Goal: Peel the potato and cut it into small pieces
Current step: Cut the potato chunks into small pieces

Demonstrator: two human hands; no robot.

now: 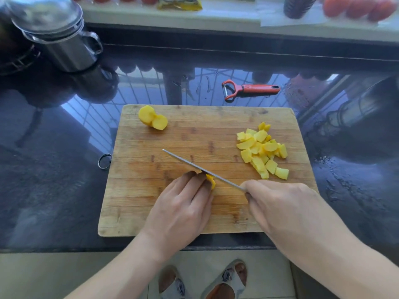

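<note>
1. The dark glossy surface (54,190) carries a wooden cutting board (172,139).
2. A steel mug (69,52) stands far left; a red peeler (250,89) lies beyond the board.
3. The right hand (287,203) has its grip clenched around the knife (194,166) handle.
4. The left hand (183,208) pins a small potato slice (212,181) with curled fingertips, blade touching it.
5. Cut potato pieces (262,149) are heaped at the board's right; a peeled potato chunk (152,120) sits far left.
</note>
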